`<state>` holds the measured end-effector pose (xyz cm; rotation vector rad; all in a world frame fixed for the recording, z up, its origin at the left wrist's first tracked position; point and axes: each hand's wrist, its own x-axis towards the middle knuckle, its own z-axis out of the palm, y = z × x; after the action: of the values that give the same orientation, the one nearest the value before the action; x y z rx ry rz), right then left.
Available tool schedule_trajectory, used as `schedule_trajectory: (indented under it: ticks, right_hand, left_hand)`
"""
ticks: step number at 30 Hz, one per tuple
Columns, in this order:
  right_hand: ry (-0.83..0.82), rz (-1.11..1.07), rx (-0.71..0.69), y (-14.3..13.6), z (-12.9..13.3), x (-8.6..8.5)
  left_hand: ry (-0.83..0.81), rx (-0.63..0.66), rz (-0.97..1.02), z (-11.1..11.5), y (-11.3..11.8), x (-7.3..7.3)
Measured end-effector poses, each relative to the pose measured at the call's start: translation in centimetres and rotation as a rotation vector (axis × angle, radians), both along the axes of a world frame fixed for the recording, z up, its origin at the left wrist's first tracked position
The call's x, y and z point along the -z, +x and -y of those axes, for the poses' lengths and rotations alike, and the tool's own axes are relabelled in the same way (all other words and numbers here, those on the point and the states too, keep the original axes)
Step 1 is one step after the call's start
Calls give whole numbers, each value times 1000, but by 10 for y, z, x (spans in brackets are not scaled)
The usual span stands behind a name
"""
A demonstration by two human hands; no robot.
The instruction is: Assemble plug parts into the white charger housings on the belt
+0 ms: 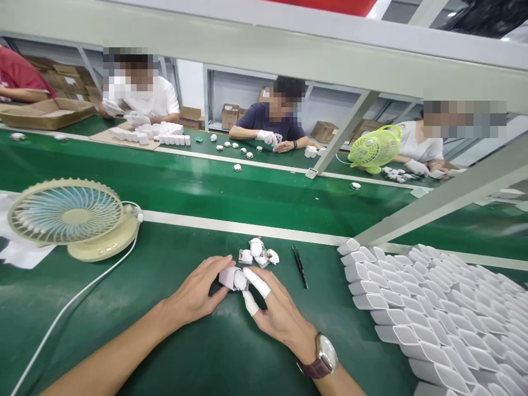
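- Bare forearms nearest.
- Shell between left hand and right hand, long axis roughly crosswise.
- Left: pinching shell's left end.
- Right, nearer module: pinching it at shell's right end; depth inside unclear.
- Loose modules just beyond, tweezers right of these, shell rows farther right.

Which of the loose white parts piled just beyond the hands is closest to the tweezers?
The rightmost part, at the edge of the pile facing the black tweezers; the other parts lie farther left.
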<state>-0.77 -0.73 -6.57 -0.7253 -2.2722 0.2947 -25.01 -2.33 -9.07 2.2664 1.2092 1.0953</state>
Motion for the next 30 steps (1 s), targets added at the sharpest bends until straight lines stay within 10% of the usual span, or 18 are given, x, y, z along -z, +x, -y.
schedule_trajectory:
  ticks: [18,23,30]
  right_hand:
    - [-110,61,-83,-1,2,-10]
    - [-438,-292,-64,-9,5,4]
    - [-875,-609,-169,-22,4,12]
  left_hand:
    - [-315,59,366,9,16,-6]
    - [-528,223,659,8,16,-15]
    - [-728,132,860,7,16,-15]
